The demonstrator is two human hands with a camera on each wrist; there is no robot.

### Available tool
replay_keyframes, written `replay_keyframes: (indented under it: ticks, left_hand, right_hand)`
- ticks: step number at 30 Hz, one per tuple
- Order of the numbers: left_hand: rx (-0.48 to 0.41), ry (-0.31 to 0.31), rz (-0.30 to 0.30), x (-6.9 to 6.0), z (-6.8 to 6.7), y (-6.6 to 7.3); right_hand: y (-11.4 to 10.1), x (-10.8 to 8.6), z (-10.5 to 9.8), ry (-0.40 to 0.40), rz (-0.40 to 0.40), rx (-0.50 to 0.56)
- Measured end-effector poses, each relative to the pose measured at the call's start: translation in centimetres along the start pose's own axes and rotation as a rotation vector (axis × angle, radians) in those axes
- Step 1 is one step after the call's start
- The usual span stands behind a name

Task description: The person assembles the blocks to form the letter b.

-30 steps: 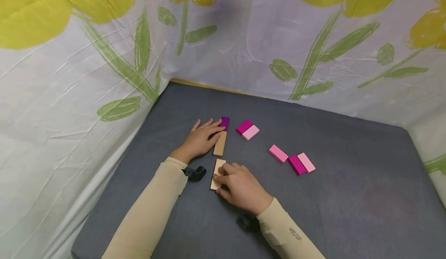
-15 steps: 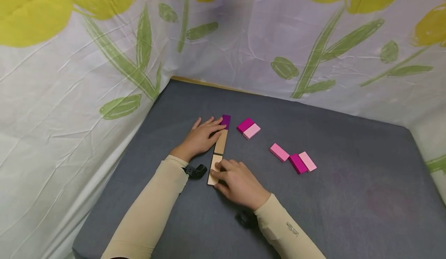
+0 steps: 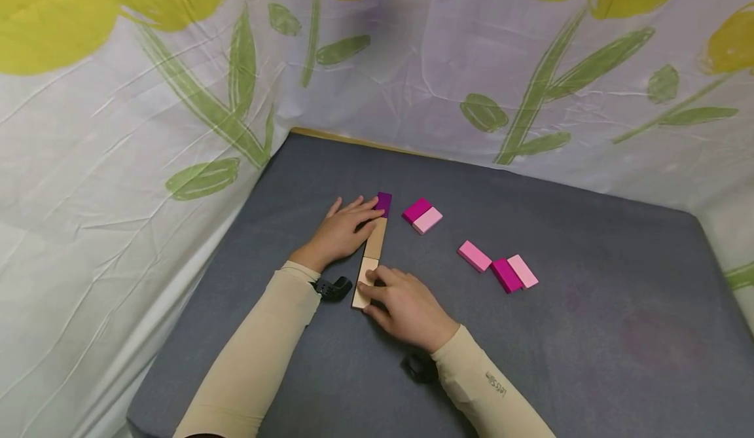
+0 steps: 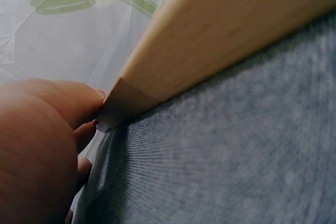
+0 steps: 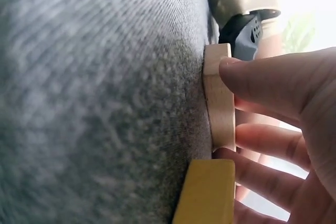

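In the head view a row of three touching blocks lies on the dark cloth: a purple block (image 3: 384,203) at the far end, a tan block (image 3: 376,238) in the middle and a pale wooden block (image 3: 366,268) nearest. My left hand (image 3: 338,234), fingers extended, rests along the left side of the purple and tan blocks. My right hand (image 3: 410,308) pinches the pale block between thumb and fingers. In the right wrist view, the thumb is at one end of the pale block (image 5: 218,100). The left wrist view shows a wooden side face (image 4: 210,30) close up.
Right of the row, a magenta block (image 3: 417,209) touches a light pink one (image 3: 427,220). Farther right lie a pink block (image 3: 474,256), a magenta block (image 3: 506,275) and another light pink one (image 3: 522,271). A flower-printed sheet (image 3: 400,91) hangs behind the table.
My right hand has slid the pale block away from me, closing its gap to the tan block. My left hand has stayed beside the row.
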State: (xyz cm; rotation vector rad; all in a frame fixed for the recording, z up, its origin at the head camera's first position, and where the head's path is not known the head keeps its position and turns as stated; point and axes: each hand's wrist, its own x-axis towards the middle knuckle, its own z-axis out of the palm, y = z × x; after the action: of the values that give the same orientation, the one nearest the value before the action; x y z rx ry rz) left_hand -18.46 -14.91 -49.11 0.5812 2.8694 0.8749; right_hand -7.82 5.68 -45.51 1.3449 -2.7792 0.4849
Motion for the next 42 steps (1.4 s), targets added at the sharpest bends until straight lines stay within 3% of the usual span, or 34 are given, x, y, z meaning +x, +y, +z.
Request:
replay_keyframes:
  ticks: [15,32,42]
  left_hand:
    - [-0.026,0.005,-0.011,-0.01,-0.13,0.09]
    - [-0.116,0.024,-0.024,-0.1,-0.24,-0.01]
    - [-0.147,0.006,-0.027,-0.2,-0.28,-0.33]
  right_hand:
    - [0.06,0.01,0.02,-0.008,0.023,0.022]
    - [0.04,0.0,-0.04,-0.005,0.045,0.062]
    - [0.04,0.09,-0.14,-0.004,0.046,0.08]
